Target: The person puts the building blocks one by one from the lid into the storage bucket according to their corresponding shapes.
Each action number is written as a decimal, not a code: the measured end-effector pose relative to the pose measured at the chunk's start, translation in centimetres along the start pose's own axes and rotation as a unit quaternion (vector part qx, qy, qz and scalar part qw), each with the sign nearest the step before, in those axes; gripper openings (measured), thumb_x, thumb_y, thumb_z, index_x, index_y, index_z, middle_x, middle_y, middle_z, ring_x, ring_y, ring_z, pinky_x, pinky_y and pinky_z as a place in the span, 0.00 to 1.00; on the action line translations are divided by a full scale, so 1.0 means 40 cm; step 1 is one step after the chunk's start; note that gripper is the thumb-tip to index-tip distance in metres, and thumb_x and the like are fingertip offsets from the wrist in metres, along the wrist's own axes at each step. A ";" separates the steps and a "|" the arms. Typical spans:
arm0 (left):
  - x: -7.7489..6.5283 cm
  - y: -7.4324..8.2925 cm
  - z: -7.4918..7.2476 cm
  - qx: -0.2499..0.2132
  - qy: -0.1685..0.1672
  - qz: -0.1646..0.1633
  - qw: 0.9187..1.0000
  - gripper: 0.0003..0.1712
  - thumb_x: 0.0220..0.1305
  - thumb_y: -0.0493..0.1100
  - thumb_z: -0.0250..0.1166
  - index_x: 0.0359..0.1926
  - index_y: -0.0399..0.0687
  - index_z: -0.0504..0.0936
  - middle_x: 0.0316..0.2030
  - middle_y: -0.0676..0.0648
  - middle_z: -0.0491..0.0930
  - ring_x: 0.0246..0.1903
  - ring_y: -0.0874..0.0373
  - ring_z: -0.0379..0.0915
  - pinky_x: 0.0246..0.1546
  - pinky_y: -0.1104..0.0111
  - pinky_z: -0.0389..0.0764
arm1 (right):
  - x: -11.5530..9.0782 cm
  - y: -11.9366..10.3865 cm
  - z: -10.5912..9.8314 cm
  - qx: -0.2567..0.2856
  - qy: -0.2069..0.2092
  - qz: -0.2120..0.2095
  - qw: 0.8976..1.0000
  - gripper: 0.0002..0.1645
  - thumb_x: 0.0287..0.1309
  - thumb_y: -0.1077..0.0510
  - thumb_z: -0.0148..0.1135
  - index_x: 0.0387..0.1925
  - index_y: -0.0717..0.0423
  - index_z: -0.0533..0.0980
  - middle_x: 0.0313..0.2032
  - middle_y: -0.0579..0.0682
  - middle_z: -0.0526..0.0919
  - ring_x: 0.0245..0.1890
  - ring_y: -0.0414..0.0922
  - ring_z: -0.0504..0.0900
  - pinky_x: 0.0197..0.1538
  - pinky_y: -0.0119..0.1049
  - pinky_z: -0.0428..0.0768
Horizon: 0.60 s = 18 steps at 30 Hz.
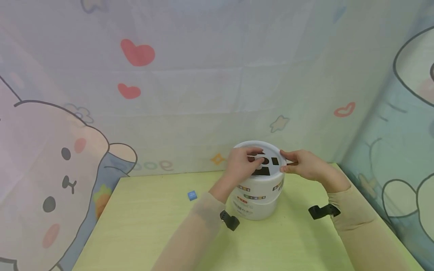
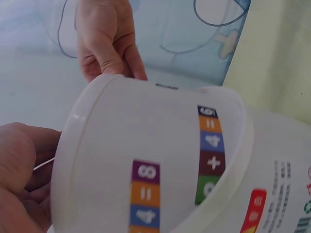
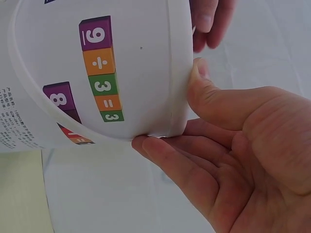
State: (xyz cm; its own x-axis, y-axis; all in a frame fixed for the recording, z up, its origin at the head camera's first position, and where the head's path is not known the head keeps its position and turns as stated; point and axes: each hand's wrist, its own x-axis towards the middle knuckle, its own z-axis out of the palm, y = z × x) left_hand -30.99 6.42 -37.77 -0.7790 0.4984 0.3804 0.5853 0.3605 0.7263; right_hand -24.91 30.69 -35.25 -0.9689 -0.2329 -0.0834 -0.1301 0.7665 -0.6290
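A white plastic bucket (image 1: 258, 209) with printed number-block sums stands on the table, its round lid (image 1: 274, 170) on top. Dark shapes that look like cut-outs mark the lid. Over the lid's middle, my left hand (image 1: 240, 161) has bent fingers and thumb; whether anything lies between them is hidden. My right hand (image 1: 306, 164) pinches the rim at the right, thumb on the top face and fingers against the side, as the right wrist view shows. To the left of the bucket lies a small blue block (image 1: 192, 195).
The light green tabletop (image 1: 145, 226) carries the bucket and block. Behind it hangs a cloth (image 1: 203, 94) with hearts and cartoon figures, close to the bucket. Another cartoon cloth (image 1: 369, 150) borders the right side.
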 end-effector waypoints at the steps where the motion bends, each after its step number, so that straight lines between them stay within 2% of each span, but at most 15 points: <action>1: -0.002 -0.004 -0.007 -0.015 0.005 0.005 1.000 0.17 0.72 0.40 0.73 0.58 0.41 0.89 0.51 0.42 0.90 0.44 0.54 0.90 0.42 0.74 0.86 | 0.000 0.001 0.000 0.001 0.000 -0.001 1.000 0.46 0.76 0.50 0.66 0.79 0.72 0.57 0.75 0.71 0.65 0.70 0.68 0.74 0.69 0.65 0.74; 6: -0.027 -0.033 -0.057 -0.070 0.048 0.031 0.996 0.15 0.73 0.37 0.70 0.56 0.35 0.89 0.50 0.40 0.90 0.45 0.48 0.89 0.45 0.69 0.88 | 0.000 0.004 0.002 0.007 0.000 0.006 1.000 0.47 0.76 0.50 0.66 0.80 0.71 0.57 0.75 0.70 0.64 0.71 0.68 0.72 0.70 0.66 0.72; 11: -0.071 -0.095 -0.119 -0.081 0.111 0.039 0.990 0.14 0.72 0.37 0.72 0.54 0.36 0.90 0.48 0.43 0.90 0.46 0.50 0.88 0.47 0.61 0.90 | 0.000 0.003 0.004 0.008 0.001 0.008 1.000 0.47 0.76 0.50 0.66 0.80 0.70 0.56 0.76 0.69 0.64 0.71 0.68 0.71 0.71 0.66 0.72; 14: -0.105 -0.143 -0.150 -0.093 0.120 0.016 0.988 0.13 0.72 0.39 0.73 0.54 0.41 0.91 0.49 0.45 0.90 0.48 0.51 0.87 0.48 0.59 0.89 | -0.001 0.002 0.003 0.009 0.001 0.007 1.000 0.46 0.76 0.51 0.66 0.80 0.71 0.56 0.76 0.69 0.64 0.72 0.68 0.71 0.70 0.66 0.72; 18: -0.150 -0.208 -0.177 -0.103 0.101 -0.033 0.989 0.14 0.73 0.43 0.73 0.56 0.45 0.91 0.51 0.46 0.89 0.50 0.52 0.86 0.52 0.56 0.88 | -0.002 0.002 0.001 0.011 0.003 0.005 1.000 0.46 0.76 0.51 0.66 0.80 0.72 0.57 0.75 0.70 0.64 0.71 0.68 0.71 0.70 0.66 0.72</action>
State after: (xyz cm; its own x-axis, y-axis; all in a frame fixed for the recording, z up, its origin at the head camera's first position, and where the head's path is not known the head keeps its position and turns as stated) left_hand -32.77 -5.15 -42.03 -0.8551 0.3037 0.4201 0.4899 0.2083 0.8465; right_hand -24.82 30.76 -35.32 -0.9713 -0.2218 -0.0854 -0.1157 0.7553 -0.6451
